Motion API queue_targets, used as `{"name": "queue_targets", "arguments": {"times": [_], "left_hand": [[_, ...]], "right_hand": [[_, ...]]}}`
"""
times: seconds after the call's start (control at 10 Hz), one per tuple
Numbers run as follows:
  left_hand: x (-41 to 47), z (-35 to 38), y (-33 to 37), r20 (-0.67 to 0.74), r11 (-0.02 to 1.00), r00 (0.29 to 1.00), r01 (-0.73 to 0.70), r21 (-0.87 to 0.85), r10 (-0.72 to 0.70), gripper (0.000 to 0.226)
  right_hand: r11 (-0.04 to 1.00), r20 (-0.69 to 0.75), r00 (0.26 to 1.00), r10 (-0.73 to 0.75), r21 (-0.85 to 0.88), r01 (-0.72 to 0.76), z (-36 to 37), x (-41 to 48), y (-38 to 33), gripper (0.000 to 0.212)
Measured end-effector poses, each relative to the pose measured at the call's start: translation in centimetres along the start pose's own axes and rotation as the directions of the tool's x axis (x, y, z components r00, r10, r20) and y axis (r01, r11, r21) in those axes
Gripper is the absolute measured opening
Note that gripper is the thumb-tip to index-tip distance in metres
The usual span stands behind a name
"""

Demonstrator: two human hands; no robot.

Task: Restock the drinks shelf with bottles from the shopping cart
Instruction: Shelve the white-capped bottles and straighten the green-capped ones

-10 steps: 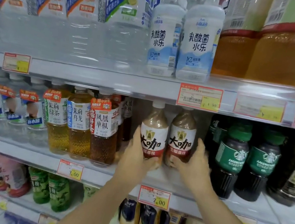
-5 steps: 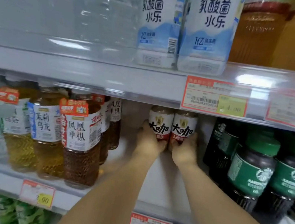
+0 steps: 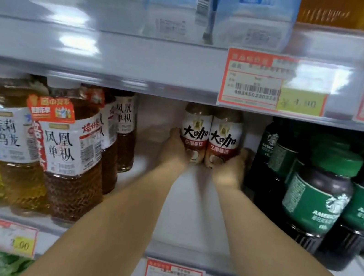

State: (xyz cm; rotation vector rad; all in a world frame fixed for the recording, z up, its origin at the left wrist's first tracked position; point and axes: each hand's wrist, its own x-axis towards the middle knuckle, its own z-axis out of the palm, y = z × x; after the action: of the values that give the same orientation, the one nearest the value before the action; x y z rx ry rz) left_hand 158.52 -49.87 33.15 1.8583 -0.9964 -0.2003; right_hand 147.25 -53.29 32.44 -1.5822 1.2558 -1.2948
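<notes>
Arms stretched straight ahead, I clasp the left coffee bottle [image 3: 195, 133] in my left hand [image 3: 174, 148] and the right coffee bottle [image 3: 224, 139] in my right hand [image 3: 231, 168], both upright, touching, deep on the drinks shelf [image 3: 190, 211].

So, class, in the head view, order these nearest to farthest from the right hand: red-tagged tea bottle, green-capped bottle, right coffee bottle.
1. Right coffee bottle, held by the right hand.
2. Green-capped bottle, to its right.
3. Red-tagged tea bottle, far left.
</notes>
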Motion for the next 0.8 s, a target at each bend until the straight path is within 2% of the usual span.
{"name": "queue_targets", "arguments": {"times": [0.1, 0.3, 0.4, 0.5, 0.6, 0.7, 0.8], "left_hand": [[0.7, 0.5, 0.0, 0.023, 0.997, 0.999, -0.033, 0.074, 0.031, 0.043], [0.7, 1.2, 0.1, 0.152, 0.991, 0.983, -0.115, 0.064, 0.104, 0.042], [0.3, 0.9, 0.2, 0.194, 0.993, 0.974, -0.118, 0.006, 0.115, 0.054], [-0.5, 0.6, 0.1, 0.254, 0.985, 0.958, -0.156, 0.071, 0.134, 0.066], [-2.0, -0.1, 1.0, 0.281, 0.962, 0.943, -0.226, 0.153, 0.177, 0.061], [-5.1, -2.2, 2.3, 0.268, 0.952, 0.932, -0.281, 0.119, 0.242, 0.036], [-10.3, -6.0, 2.7, 0.143, 0.942, 0.933, -0.335, 0.003, 0.331, 0.034]], "right_hand": [[1.000, -0.043, 0.999, 0.006, -0.017, -0.006, 0.2, 0.3, 0.3, 0.049], [0.995, -0.103, 0.992, 0.073, -0.057, -0.079, 0.3, 1.4, 0.6, 0.055], [0.989, -0.112, 0.989, 0.099, -0.098, -0.110, 0.7, 2.2, 0.7, 0.061], [0.988, -0.078, 0.993, 0.086, -0.120, -0.095, 0.6, 2.0, 0.5, 0.072], [0.974, -0.024, 0.991, 0.130, -0.182, -0.132, 0.2, 1.0, -0.5, 0.073], [0.972, 0.114, 0.978, 0.177, -0.177, -0.155, -0.6, -1.8, -2.8, 0.052], [0.995, 0.251, 0.967, 0.045, -0.098, -0.021, -1.7, -5.8, -4.7, 0.034]]}}
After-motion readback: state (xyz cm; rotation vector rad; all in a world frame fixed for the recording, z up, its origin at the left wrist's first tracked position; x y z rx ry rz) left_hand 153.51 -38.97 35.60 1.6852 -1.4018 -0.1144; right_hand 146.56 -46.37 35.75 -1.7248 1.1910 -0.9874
